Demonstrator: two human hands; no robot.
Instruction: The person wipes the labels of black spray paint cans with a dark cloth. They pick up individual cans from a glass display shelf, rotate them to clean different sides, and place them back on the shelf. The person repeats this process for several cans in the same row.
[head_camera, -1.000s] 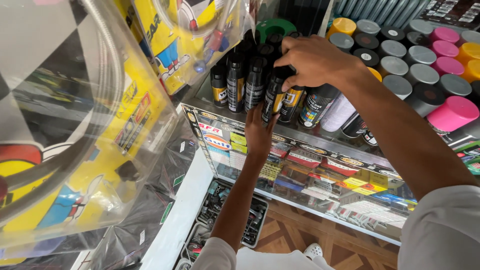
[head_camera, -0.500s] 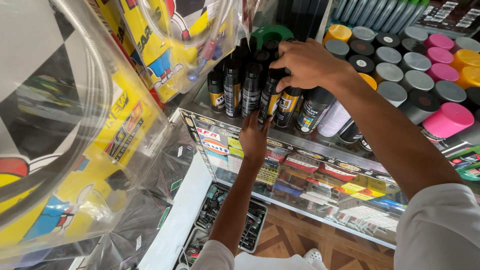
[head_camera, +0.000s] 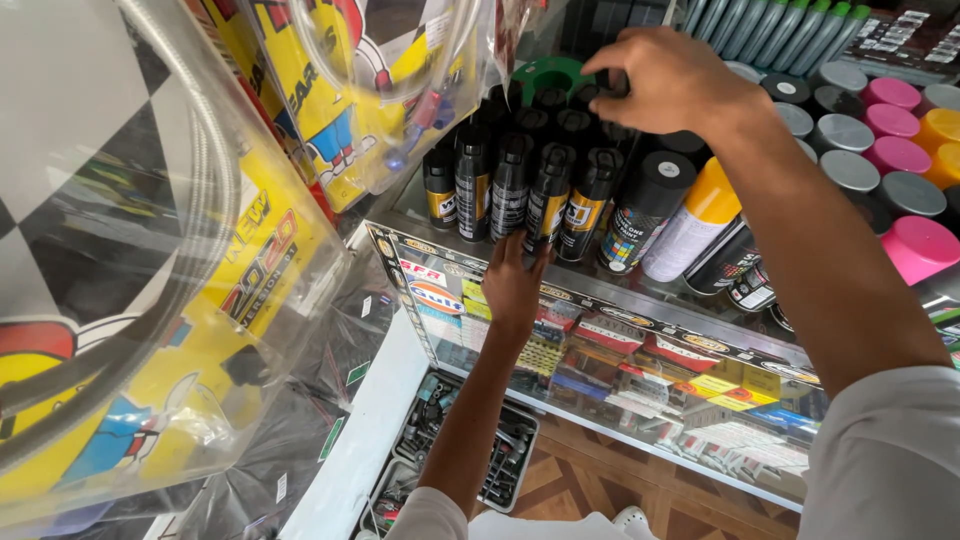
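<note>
On the glass surface (head_camera: 640, 300), left hand (head_camera: 515, 285) braces the black cans (head_camera: 520, 185), fingers spread; right hand (head_camera: 670, 80) fingers curl over their caps, steadying the row.

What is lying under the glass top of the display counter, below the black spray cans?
Under the glass top of the display counter lie rows of colourful flat packets on a shelf. The left hand covers a small part; reflections blur the far right.

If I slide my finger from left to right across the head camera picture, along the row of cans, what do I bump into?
Clear plastic package with yellow print → small black bottles → left hand → black-capped spray can → yellow-capped spray can → right forearm → pink cap.
</note>
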